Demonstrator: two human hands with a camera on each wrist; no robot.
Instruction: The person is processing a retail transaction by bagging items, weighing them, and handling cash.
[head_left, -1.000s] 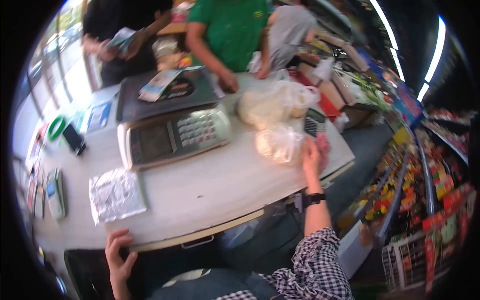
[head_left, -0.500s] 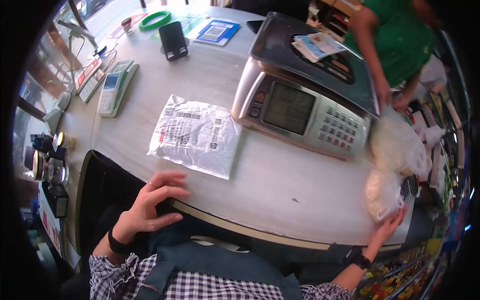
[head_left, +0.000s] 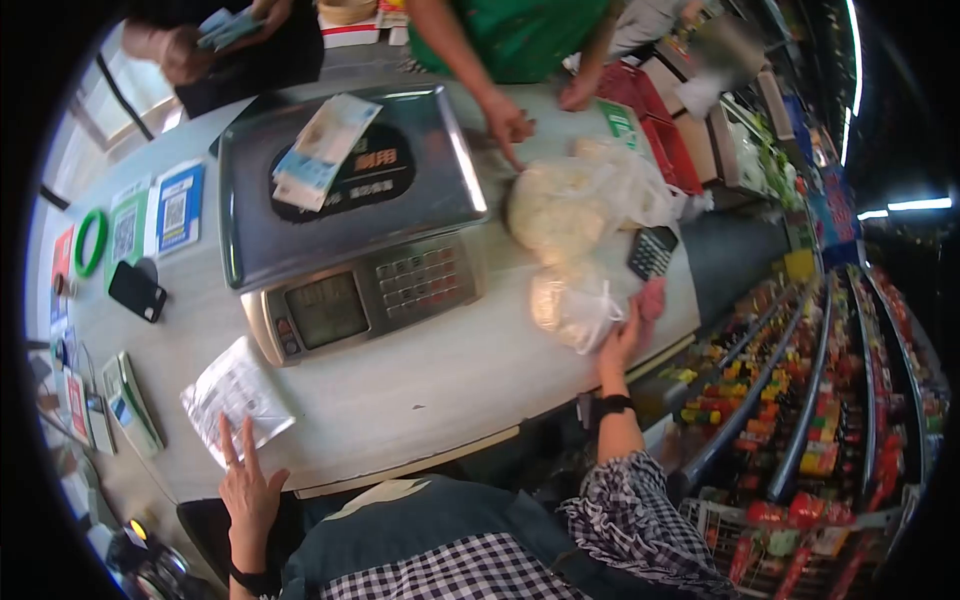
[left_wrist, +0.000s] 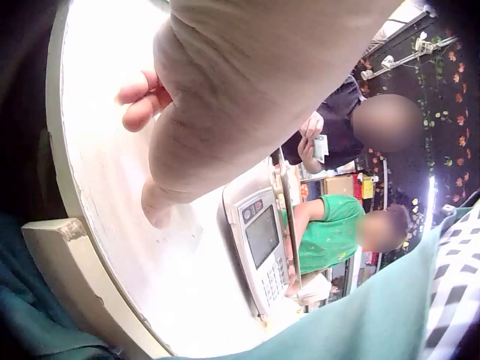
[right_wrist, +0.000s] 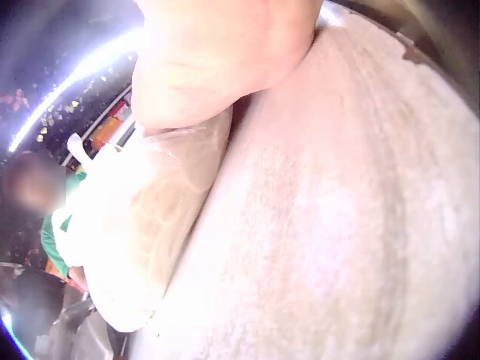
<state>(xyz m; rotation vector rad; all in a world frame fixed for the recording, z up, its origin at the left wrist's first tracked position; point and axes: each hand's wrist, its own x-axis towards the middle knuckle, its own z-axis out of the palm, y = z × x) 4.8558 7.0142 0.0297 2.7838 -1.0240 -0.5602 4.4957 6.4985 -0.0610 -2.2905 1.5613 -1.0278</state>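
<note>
The left hand point(head_left: 250, 490) has its fingers extended over the near edge of a silver-white package point(head_left: 238, 400), fingertips on or just above it. In the left wrist view the left hand point(left_wrist: 161, 112) is over the bright counter, its fingers partly hidden. My right hand point(head_left: 620, 345) is against the near right side of a small plastic bag point(head_left: 575, 305) of pale food; a pink item point(head_left: 652, 298) lies beside the fingers. The right wrist view has the right hand point(right_wrist: 225, 67) touching the bag point(right_wrist: 161, 202), with fingertips hidden. Larger knotted bags point(head_left: 565, 210) sit just behind.
A weighing scale point(head_left: 440, 205) with banknotes point(head_left: 325, 150) on its plate stands mid-counter point(head_left: 400, 410). A calculator point(head_left: 652, 252) lies at the right; a phone point(head_left: 138, 290), card terminal point(head_left: 130, 405) and code signs point(head_left: 180, 208) are left. Two people stand across the counter, one holding banknotes point(head_left: 228, 28).
The left hand has moved forward from the counter's edge to the package, fingers extending. The right hand remains by the small bag. The head view has swung left, then back right.
</note>
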